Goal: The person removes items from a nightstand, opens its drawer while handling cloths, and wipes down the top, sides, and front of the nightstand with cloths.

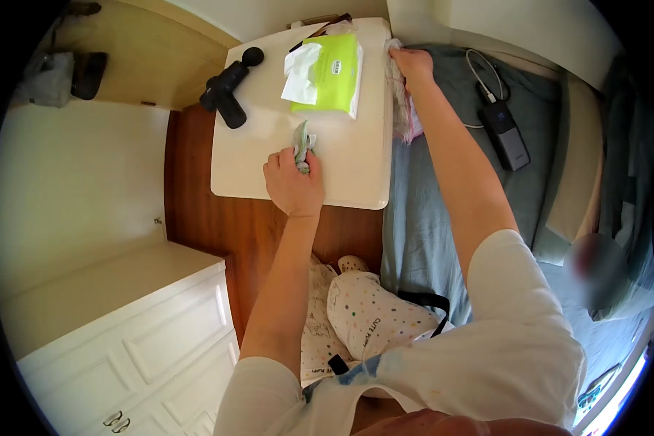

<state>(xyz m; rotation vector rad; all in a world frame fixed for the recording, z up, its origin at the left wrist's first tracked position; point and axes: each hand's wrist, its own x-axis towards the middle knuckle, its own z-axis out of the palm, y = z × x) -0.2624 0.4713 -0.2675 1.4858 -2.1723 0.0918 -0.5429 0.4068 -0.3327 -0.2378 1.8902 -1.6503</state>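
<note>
My left hand (pixel 292 182) is closed round a crumpled green-and-white wrapper (pixel 302 142) above the near part of the cream table (pixel 258 163). At the table's right edge, my right hand (pixel 416 64) grips the top of a thin, clear plastic bag (pixel 400 102) with pinkish parts, which hangs down beside the bed. Its fingertips are partly hidden. Beyond my left hand lies a bright green tissue pack (pixel 338 76) with a white tissue (pixel 302 74) sticking out. A black massage gun (pixel 229 91) rests at the table's left side.
A bed with a grey-green sheet (pixel 432 189) stands along the right, with a black power bank (pixel 505 134) and white cable on it. White drawers (pixel 174 330) are at lower left. Dark items (pixel 334 25) lie at the table's far edge. A beige clog (pixel 352 264) shows on the wooden floor.
</note>
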